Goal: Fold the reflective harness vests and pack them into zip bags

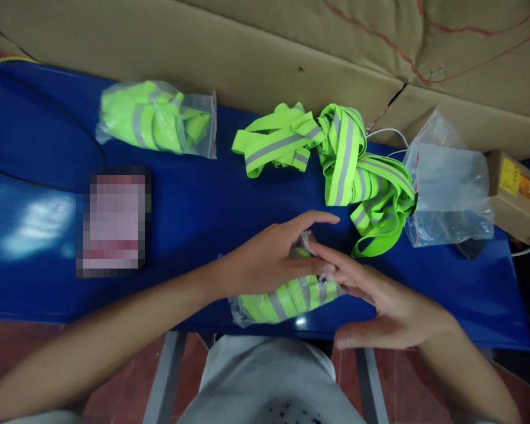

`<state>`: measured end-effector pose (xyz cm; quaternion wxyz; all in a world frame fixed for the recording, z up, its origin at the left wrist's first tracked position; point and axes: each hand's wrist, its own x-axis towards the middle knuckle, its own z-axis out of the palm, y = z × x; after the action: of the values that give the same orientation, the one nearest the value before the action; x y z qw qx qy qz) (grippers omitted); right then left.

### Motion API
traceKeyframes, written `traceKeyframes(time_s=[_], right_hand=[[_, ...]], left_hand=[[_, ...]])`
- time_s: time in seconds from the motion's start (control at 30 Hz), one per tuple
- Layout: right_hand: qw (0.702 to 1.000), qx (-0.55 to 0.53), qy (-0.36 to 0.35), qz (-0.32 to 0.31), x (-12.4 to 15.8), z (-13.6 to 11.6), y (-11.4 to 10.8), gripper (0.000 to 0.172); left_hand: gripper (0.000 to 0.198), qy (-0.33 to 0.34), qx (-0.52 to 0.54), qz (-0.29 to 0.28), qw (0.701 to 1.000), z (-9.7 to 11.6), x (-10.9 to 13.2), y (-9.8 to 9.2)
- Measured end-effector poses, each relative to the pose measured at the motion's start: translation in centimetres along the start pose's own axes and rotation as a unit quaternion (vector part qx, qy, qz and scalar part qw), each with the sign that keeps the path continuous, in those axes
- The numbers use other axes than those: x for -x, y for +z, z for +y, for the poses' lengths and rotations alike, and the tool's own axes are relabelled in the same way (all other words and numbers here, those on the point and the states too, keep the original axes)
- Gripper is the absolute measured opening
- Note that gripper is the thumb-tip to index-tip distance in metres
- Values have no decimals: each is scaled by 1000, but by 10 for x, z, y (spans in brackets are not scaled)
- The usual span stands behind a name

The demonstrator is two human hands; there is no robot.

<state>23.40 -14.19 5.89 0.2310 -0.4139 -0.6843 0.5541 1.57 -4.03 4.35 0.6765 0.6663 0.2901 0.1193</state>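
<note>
A clear plastic bag [291, 300] of neon green reflective strap with grey stripes lies at the table's front edge. My left hand [265, 259] rests over the bag's upper side, its thumb and fingers stretched out and apart. From the right, my right hand [384, 306] reaches the bag's crumpled end with its fingers extended and its thumb spread well away. Fingertips of both hands meet near that end, where part of the plastic is hidden. Loose bundles of the same green strap [344, 153] lie just beyond my hands.
Another filled zip bag [154, 118] sits at the back left of the blue table [189, 218]. Below it is a pixelated rectangular item [112, 221]. Flat clear bags [450, 182] and a cardboard box [516, 194] are at right. A brown board [247, 53] lines the back.
</note>
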Motion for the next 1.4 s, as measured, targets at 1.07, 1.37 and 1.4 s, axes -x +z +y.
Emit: traceKeyframes(time_s=[1.07,1.37,1.4], right_hand=[[989,44,52,134,-2,18,-13,27],[994,-13,50,98,-7,24,-12,30],[994,-11,47,101,-8,26,-11,26]], left_hand=[[66,-79,250,-53,964,-19,-14,-10],[49,7,262,57,963,-11,-14,-2],[49,13,256,55,965,-11,-15,-1]])
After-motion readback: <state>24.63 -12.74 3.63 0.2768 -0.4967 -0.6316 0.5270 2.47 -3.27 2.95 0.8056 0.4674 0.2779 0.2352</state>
